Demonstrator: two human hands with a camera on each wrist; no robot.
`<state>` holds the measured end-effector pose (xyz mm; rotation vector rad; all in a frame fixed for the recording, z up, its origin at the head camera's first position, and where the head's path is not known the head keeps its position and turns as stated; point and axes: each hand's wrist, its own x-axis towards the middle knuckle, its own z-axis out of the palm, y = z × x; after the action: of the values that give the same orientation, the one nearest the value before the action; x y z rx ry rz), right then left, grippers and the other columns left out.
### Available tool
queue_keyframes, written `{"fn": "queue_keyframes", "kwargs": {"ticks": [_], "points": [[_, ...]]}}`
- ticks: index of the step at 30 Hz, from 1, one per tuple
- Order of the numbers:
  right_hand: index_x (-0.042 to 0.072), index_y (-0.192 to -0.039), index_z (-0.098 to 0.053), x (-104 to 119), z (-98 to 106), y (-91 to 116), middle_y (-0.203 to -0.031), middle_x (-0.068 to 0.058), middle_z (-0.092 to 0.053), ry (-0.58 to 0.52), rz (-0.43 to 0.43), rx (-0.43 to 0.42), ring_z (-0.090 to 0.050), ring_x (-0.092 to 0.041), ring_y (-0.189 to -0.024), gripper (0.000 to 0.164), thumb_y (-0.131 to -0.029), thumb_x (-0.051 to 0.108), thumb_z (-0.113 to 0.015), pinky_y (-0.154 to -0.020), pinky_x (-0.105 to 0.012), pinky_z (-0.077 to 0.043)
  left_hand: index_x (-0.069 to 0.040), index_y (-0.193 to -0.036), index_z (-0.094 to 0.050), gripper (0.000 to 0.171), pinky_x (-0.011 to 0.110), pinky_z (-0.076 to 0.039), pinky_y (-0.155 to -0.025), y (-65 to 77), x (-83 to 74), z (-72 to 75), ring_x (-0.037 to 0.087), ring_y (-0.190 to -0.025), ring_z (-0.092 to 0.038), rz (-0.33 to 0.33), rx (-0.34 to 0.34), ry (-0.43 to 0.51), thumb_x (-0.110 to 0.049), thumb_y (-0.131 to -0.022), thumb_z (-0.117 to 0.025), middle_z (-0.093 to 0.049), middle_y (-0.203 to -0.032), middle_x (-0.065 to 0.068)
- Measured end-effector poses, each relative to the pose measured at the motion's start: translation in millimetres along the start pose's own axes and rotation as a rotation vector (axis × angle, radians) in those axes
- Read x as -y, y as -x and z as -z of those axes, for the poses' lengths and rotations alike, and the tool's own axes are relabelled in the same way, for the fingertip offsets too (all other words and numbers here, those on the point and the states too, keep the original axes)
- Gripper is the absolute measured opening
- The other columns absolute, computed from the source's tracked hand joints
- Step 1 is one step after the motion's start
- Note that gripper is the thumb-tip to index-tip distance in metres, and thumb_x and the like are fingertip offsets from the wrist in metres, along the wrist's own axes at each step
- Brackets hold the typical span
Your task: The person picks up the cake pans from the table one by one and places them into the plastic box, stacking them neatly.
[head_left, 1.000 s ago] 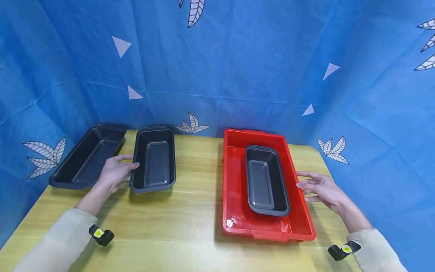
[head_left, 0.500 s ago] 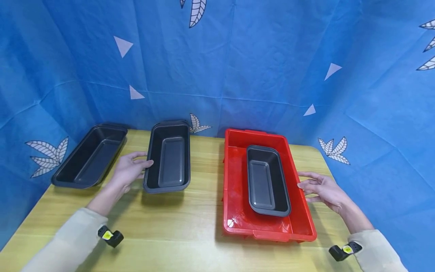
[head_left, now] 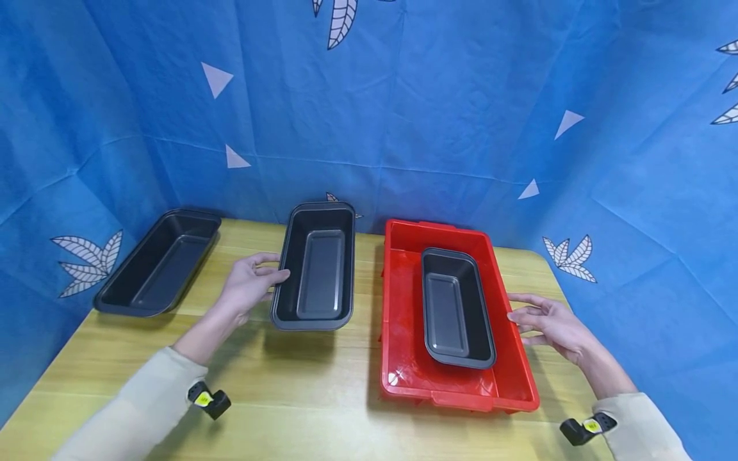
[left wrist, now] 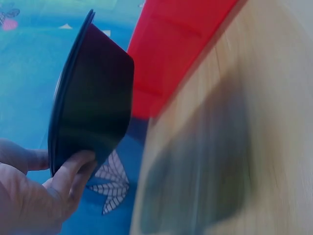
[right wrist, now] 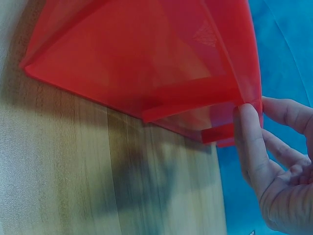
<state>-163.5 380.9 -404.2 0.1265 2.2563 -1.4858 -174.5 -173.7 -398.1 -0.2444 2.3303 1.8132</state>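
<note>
Leftmost pan: a dark, oblong pan (head_left: 164,269) lies at the table's left end, just beside the blue cloth (head_left: 369,115), open side up. Its long axis runs diagonally, near end to the left, far end to the right.
Left hand: the left hand (head_left: 246,283) is partly closed, gripping the raised pan's left long side, with the thumb over the rim and the fingers against the outer wall.
Raised pan: a second dark pan (head_left: 319,275) hangs above the wooden table (head_left: 311,416), its shadow below, between the leftmost pan and the tray. Its long axis points away from the person, far end slightly right; the opening faces up and tips toward the person.
Red tray: a red tray (head_left: 400,320) stands on the table's right part, long axis also running away, far end leaning slightly left.
Pan in tray: a third dark pan (head_left: 446,310) sits inside, open side up, nearly parallel with the tray's length, nearer its right wall.
Right hand: the right hand (head_left: 552,325) is half open, lightly pinching the tray's right rim, with the fingers against the outside.
</note>
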Motion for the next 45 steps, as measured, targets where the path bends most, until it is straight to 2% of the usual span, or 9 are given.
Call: {"fn": "queue_keyframes", "kwargs": {"ticks": [8,13,20,26,35,45], "points": [[-0.001,-0.163,-0.029,0.2,-0.5,-0.5,-0.106,0.011,-0.075,0.003,0.001,0.004,-0.075,-0.014,-0.094,0.074,-0.104,0.024,-0.067,-0.082,-0.035,-0.068,-0.005,-0.149,-0.055,0.053,0.025,-0.062,-0.078,1.3,-8.2,-19.5,0.006,-0.094,-0.066,0.001,0.005,0.069,-0.018,-0.101,-0.071,-0.067,-0.126,0.013],[-0.001,-0.163,-0.03,0.2,-0.4,-0.4,-0.106,0.011,-0.074,0.006,-0.006,0.0,-0.075,-0.014,-0.094,0.074,-0.104,0.025,-0.067,-0.082,-0.036,-0.068,-0.003,-0.147,-0.056,0.051,0.024,-0.061,-0.071,1.6,-12.3,-34.1,0.006,-0.087,-0.068,-0.012,0.028,0.124,-0.014,-0.1,-0.071,-0.07,-0.109,0.004],[-0.001,-0.163,-0.029,1.0,-0.2,0.6,-0.107,0.011,-0.074,0.012,-0.013,0.002,-0.075,-0.014,-0.095,0.075,-0.104,0.025,-0.067,-0.083,-0.036,-0.068,-0.002,-0.142,-0.06,0.046,0.022,-0.06,-0.066,-0.2,-20.1,-63.2,0.008,-0.081,-0.068,-0.022,0.048,0.215,-0.008,-0.098,-0.071,-0.071,-0.106,0.007],[-0.002,-0.163,-0.027,2.5,-0.5,2.3,-0.106,0.012,-0.075,0.011,-0.017,0.005,-0.075,-0.014,-0.095,0.077,-0.104,0.024,-0.067,-0.084,-0.037,-0.068,0.0,-0.136,-0.063,0.042,0.023,-0.061,-0.065,0.3,-29.6,-88.6,0.008,-0.078,-0.068,-0.028,0.075,0.277,-0.001,-0.095,-0.071,-0.07,-0.094,0.001],[-0.002,-0.163,-0.026,1.8,-0.1,0.3,-0.106,0.013,-0.077,0.004,-0.009,0.015,-0.075,-0.014,-0.095,0.076,-0.104,0.024,-0.067,-0.083,-0.037,-0.068,-0.005,-0.135,-0.066,0.042,0.027,-0.062,-0.071,-0.8,-35.2,-118.1,0.013,-0.087,-0.07,-0.013,0.102,0.263,-0.004,-0.094,-0.074,-0.073,-0.107,0.011],[-0.001,-0.163,-0.028,1.1,-0.5,-0.8,-0.107,0.012,-0.073,0.023,-0.012,0.011,-0.075,-0.015,-0.096,0.076,-0.104,0.026,-0.067,-0.083,-0.036,-0.068,-0.006,-0.136,-0.066,0.043,0.029,-0.064,-0.074,-3.3,-41.9,-143.6,0.014,-0.085,-0.071,-0.011,0.13,0.281,-0.004,-0.094,-0.075,-0.073,-0.112,0.015]]}}
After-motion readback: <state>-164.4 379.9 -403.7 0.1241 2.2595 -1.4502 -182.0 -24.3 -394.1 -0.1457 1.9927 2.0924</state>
